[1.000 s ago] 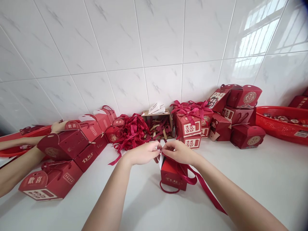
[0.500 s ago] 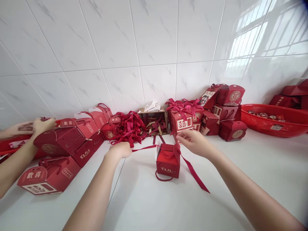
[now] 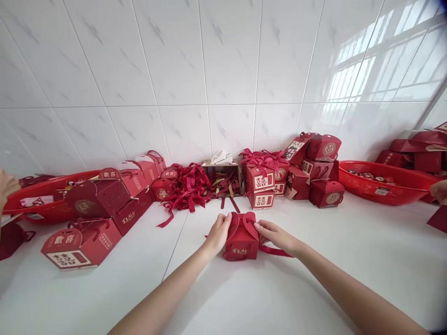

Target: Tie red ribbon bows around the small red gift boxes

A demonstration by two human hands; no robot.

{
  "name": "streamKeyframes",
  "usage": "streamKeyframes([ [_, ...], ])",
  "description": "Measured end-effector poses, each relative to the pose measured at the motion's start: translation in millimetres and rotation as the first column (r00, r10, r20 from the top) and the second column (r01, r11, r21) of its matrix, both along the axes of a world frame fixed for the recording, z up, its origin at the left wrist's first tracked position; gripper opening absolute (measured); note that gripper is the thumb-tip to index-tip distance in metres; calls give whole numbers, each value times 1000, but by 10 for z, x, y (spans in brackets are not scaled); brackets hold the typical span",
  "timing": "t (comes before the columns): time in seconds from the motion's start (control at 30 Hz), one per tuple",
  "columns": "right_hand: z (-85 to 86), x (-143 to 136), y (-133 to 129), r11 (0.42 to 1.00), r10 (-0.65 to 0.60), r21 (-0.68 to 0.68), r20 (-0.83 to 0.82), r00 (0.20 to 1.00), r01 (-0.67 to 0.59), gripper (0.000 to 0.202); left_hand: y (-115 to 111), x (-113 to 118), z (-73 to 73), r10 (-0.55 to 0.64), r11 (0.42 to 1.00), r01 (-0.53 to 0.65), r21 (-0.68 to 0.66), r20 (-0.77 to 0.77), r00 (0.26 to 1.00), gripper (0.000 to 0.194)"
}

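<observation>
A small red gift box [image 3: 240,239] with gold lettering stands upright on the white table, its rounded top flaps drawn together. My left hand [image 3: 219,232] is closed on its left side, thumb at the top flap. At the upper right edge, my right hand [image 3: 274,235] pinches the box by its flap. A dark red ribbon [image 3: 275,251] trails out to the right beneath my right hand, and a short end shows left of my left hand. The fingertips behind the box are hidden.
Behind the box lie a heap of red ribbons [image 3: 192,186] and an open carton [image 3: 225,177] of ribbon strips. Stacked red boxes [image 3: 94,237] stand left, more [image 3: 263,181] right. Red baskets [image 3: 387,188] flank them. Other people's hands show at both edges, one hand [image 3: 439,190] at right.
My left hand has let go of the stretched ribbon and moved right onto the box. My right hand has come down to its flap. The top flaps have closed together.
</observation>
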State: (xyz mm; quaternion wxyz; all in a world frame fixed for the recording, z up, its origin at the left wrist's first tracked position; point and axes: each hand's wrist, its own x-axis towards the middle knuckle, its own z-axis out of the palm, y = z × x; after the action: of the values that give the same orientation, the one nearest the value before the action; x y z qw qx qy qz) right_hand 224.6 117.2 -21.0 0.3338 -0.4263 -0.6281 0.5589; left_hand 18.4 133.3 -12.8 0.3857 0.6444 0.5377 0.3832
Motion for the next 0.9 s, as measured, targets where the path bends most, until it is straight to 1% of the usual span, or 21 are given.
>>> streamKeyframes([
  [0.1, 1, 89, -188, 984, 140, -99, -74, 987, -147, 46, -339, -136, 21, -71, 996, 73, -58, 36, 997, 47],
  [0.2, -28, 143, -331, 964, 198, -150, -149, 969, -220, 42, -561, -289, 103, -124, 982, 139, -126, 118, 985, 46],
  [0.27, -51, 159, -392, 956, 204, -168, -200, 958, -239, 42, -625, -386, 162, -121, 963, 159, -217, 179, 976, 46],
  [0.37, -57, 166, -453, 944, 217, -188, -267, 939, -272, 44, -657, -504, 222, -119, 920, 202, -336, 250, 961, 48],
  [0.4, -50, 165, -469, 937, 236, -196, -261, 936, -290, 45, -665, -529, 235, -144, 908, 236, -346, 272, 952, 49],
  [0.47, -26, 155, -501, 925, 279, -208, -195, 940, -318, 57, -688, -549, 254, -207, 889, 304, -342, 293, 934, 48],
  [0.5, -13, 149, -516, 922, 297, -213, -152, 943, -325, 62, -702, -545, 261, -229, 884, 323, -337, 290, 929, 46],
  [0.53, 1, 141, -529, 921, 303, -214, -129, 944, -325, 63, -717, -536, 268, -241, 883, 332, -332, 287, 927, 43],
  [0.6, 22, 131, -547, 926, 284, -208, -163, 945, -314, 53, -740, -509, 282, -245, 888, 337, -313, 300, 922, 42],
  [0.67, 39, 136, -550, 936, 235, -198, -264, 936, -291, 42, -750, -487, 298, -239, 895, 338, -292, 325, 915, 45],
  [0.73, 55, 159, -543, 959, 156, -178, -322, 934, -221, 44, -746, -478, 318, -217, 904, 318, -286, 333, 917, 48],
  [0.77, 64, 178, -540, 974, 112, -156, -305, 946, -166, 47, -740, -477, 328, -199, 909, 299, -289, 330, 923, 48],
  [0.8, 72, 199, -539, 988, 76, -115, -254, 964, -108, 49, -734, -478, 338, -179, 913, 280, -297, 325, 929, 47],
  [0.83, 79, 224, -542, 998, 38, -43, -174, 984, -46, 50, -728, -480, 348, -161, 916, 262, -304, 321, 934, 46],
  [0.87, 82, 249, -548, 998, -2, 56, -81, 997, 6, 47, -723, -483, 357, -144, 918, 247, -310, 319, 937, 45],
  [0.9, 82, 275, -557, 983, -42, 178, 7, 999, 40, 42, -719, -485, 365, -130, 920, 235, -314, 321, 938, 44],
])
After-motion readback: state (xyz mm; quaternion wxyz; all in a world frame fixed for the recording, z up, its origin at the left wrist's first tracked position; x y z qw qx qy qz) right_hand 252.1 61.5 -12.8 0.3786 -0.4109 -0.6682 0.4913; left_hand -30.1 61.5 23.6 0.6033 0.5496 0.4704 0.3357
